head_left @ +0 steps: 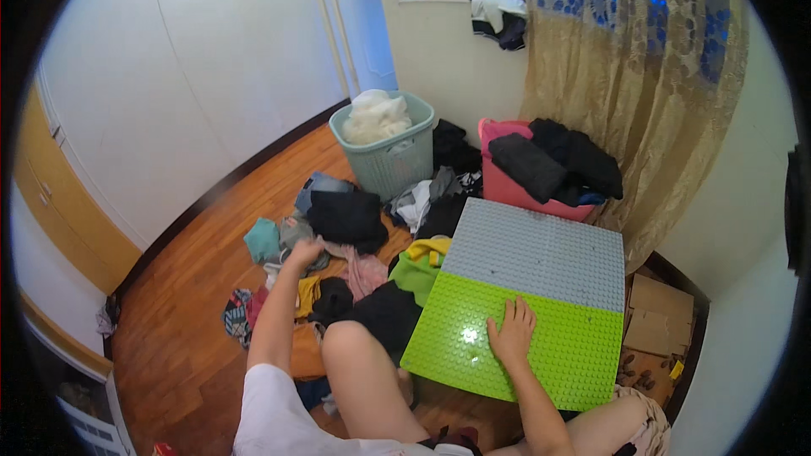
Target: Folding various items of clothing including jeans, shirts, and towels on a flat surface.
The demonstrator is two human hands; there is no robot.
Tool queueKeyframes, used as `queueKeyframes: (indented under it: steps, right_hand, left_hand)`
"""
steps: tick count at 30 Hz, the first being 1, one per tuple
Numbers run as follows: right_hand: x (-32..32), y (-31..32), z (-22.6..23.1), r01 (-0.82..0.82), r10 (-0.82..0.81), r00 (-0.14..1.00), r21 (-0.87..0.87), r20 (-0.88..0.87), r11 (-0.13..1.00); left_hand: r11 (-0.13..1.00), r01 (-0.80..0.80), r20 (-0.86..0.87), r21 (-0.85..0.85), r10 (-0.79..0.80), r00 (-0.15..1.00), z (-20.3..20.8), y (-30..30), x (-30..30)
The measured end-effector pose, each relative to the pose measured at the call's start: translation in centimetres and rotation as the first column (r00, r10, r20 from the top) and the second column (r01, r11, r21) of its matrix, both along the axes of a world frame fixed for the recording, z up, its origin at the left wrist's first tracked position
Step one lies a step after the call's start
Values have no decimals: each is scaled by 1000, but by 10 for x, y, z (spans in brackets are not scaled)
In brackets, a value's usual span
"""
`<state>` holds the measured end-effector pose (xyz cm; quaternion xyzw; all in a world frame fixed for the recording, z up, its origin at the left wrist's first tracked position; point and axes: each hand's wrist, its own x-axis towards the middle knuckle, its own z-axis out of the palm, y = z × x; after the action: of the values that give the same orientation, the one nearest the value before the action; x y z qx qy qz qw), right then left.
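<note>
My left hand (306,251) reaches out over the clothes on the floor, its fingers closed on the edge of a pink garment (367,275). The rest of that garment trails down onto the pile. My right hand (514,333) lies with spread fingers on the green studded half (448,321) of a low tabletop and holds nothing. The far half of the tabletop is grey and studded (541,245). Around my left hand lie a teal cloth (262,241), a folded black garment (348,219), and yellow and bright green clothes (414,274).
Behind the pile stands a pale green laundry basket (393,165) with white fabric in it. A pink bin (515,186) heaped with dark clothes is beside it, near a beige curtain (625,110). Flattened cardboard (659,317) lies right of the table.
</note>
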<state>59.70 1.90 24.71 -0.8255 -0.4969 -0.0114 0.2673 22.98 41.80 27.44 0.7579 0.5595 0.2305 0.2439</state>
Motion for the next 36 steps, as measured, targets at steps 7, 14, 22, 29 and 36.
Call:
queueKeyframes:
  steps: [7, 14, 22, 29, 36]
  right_hand:
    - [-2, -2, 0, -1, 0, 1000, 13, 30, 1000]
    - [7, -13, -15, 47, -39, 993, -73, 113, 996]
    - [12, -13, -15, 76, -63, 988, -83, 143, 994]
    - [12, -7, -18, 69, -59, 988, -69, 144, 995]
    - [43, -17, -7, 18, -23, 999, -115, -41, 993]
  left_hand:
    - [940, -285, -265, -190, 230, 936, -240, -197, -180]
    - [531, -510, -260, -676, 476, 840, -310, -317, -124]
    - [535, -549, -339, -643, 444, 830, -253, -340, -71]
    - [586, -72, 500, -807, 743, 445, -167, -212, -51]
    - [754, 618, 967, -223, 250, 43, 105, -178, 106]
